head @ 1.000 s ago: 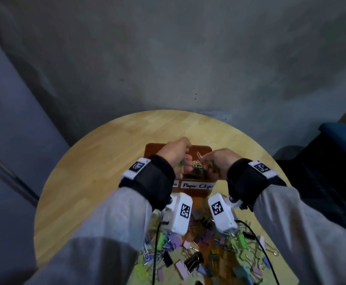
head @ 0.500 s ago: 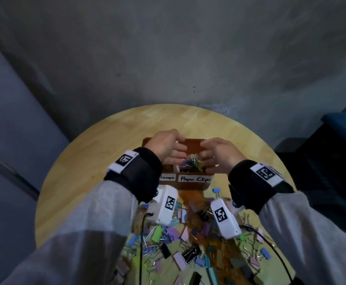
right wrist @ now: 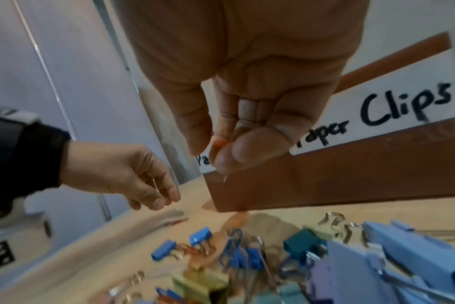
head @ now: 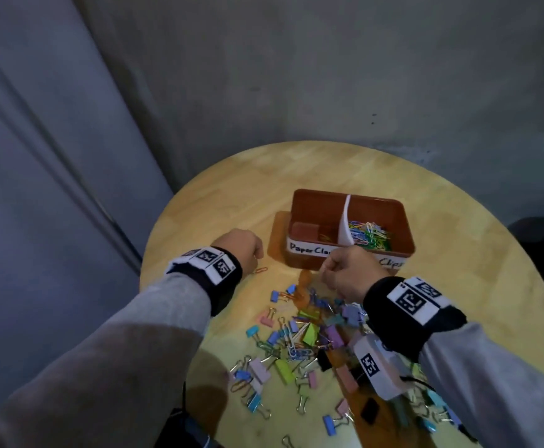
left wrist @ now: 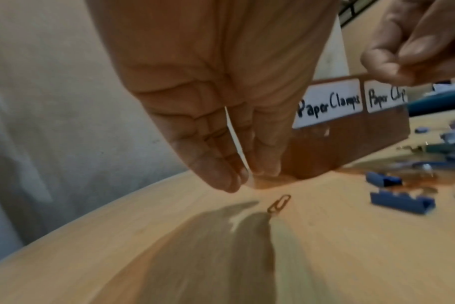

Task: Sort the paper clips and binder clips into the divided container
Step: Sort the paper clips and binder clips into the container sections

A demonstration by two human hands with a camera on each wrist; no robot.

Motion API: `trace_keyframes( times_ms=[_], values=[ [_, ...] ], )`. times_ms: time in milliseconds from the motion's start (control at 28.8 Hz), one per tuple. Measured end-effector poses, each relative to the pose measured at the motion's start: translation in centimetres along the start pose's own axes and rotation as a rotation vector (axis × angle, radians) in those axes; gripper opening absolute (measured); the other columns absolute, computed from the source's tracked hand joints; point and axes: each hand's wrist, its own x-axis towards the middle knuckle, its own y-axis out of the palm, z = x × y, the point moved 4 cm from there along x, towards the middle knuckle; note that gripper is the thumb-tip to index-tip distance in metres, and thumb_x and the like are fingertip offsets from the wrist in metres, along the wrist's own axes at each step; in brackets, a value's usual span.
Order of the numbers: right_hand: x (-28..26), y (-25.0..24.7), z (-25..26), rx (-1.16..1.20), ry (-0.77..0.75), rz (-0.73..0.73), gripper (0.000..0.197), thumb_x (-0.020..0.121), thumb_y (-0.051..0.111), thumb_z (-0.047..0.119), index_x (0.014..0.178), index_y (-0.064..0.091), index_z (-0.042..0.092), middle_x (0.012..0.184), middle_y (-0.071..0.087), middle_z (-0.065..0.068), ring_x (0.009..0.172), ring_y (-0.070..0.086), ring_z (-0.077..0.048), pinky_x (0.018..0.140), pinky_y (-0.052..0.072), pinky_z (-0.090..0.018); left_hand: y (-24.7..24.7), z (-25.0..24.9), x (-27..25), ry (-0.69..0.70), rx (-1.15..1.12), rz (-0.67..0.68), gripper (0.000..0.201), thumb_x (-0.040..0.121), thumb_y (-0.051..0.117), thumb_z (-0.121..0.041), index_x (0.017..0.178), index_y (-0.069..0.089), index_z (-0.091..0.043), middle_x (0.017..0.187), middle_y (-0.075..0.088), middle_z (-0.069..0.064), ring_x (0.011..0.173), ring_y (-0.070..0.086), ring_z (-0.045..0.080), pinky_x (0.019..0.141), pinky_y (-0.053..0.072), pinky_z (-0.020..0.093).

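Left hand (left wrist: pixel 221 115): fingers straight, empty, poised just above a lone paper clip (left wrist: pixel 279 203) on the table (head: pixel 232 202).
Divided container (head: pixel 403 250): paper clips fill its right compartment.
Right hand (right wrist: pixel 247 115): pinching a small orange clip (right wrist: pixel 219 144), type unclear; pile (head: pixel 303 334) below.
Advice: pinch the flat clip by its edge, drop rightward.
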Motion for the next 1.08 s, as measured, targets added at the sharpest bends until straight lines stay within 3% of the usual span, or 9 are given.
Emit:
trace_keyframes(
  times_ms=[139,313,521,695,868,938,1077],
  values=[
    [0.9,1.7,0.6,-0.296,-0.035,0.062,0.023,0.088,0.051,0.007,0.072,0.067,0.01,0.082,0.07,-0.008,0.079,0.065,-0.022,0.069,0.054,-0.032,1.2,-1.3,0.4,0.035,0.133,0.088,0.021,0.084,0.07,-0.017,0.103,0.069,-0.009,0.105,0.067,0.009,0.093,0.065,0.029,0.079,0.055,0.035],
    [1.7,3.7,1.5,-0.417,-0.089,0.147,0.026,0.081,0.06,0.006,0.066,0.064,0.027,0.096,0.067,0.001,0.094,0.061,-0.019,0.085,0.05,-0.028,1.6,-1.5,0.6,0.011,0.115,0.051,0.014,0.088,0.063,-0.011,0.099,0.068,-0.005,0.1,0.068,0.012,0.088,0.065,0.03,0.073,0.054,0.034],
    [2.1,5.5,2.6,-0.49,-0.11,0.154,0.022,0.079,0.059,0.006,0.075,0.066,0.026,0.102,0.065,-0.002,0.094,0.061,-0.025,0.08,0.054,-0.034,2.4,-0.8,-0.3,-0.051,0.064,0.101,0.017,0.089,0.061,-0.016,0.102,0.064,-0.005,0.096,0.065,0.012,0.081,0.062,0.03,0.063,0.047,0.032],
    [2.0,6.3,3.0,-0.637,-0.141,0.188,0.019,0.082,0.062,0.013,0.1,0.066,0.02,0.105,0.062,-0.007,0.096,0.061,-0.028,0.069,0.047,-0.031,1.0,0.7,-2.3,-0.164,-0.273,0.024,0.028,0.099,0.04,-0.017,0.101,0.063,-0.002,0.099,0.063,0.016,0.084,0.06,0.03,0.068,0.045,0.034],
    [1.9,6.7,3.4,-0.671,-0.123,0.169,0.022,0.085,0.056,0.009,0.104,0.065,0.012,0.108,0.062,-0.013,0.098,0.062,-0.032,0.071,0.048,-0.033,0.5,1.2,-7.0,-0.244,-0.622,-0.039,0.025,0.099,0.039,-0.019,0.083,0.053,-0.005,0.077,0.047,0.012,0.06,0.043,0.025,0.054,0.034,0.027],
    [1.9,6.8,3.3,-0.673,-0.098,0.172,0.02,0.086,0.056,0.01,0.103,0.065,0.008,0.107,0.063,-0.014,0.096,0.063,-0.032,0.071,0.049,-0.034,1.0,1.1,-8.2,-0.23,-0.625,-0.008,0.025,0.1,0.036,-0.018,0.083,0.05,-0.006,0.08,0.046,0.013,0.062,0.041,0.025,0.058,0.034,0.03],
    [1.7,7.0,3.2,-0.671,-0.089,0.206,0.015,0.085,0.057,0.013,0.098,0.064,0.009,0.101,0.064,-0.011,0.092,0.063,-0.03,0.071,0.049,-0.033,2.7,1.3,-8.5,-0.174,-0.474,0.026,0.033,0.102,0.03,-0.024,0.102,0.061,-0.012,0.101,0.061,0.009,0.089,0.056,0.027,0.082,0.045,0.037]
  ],
)
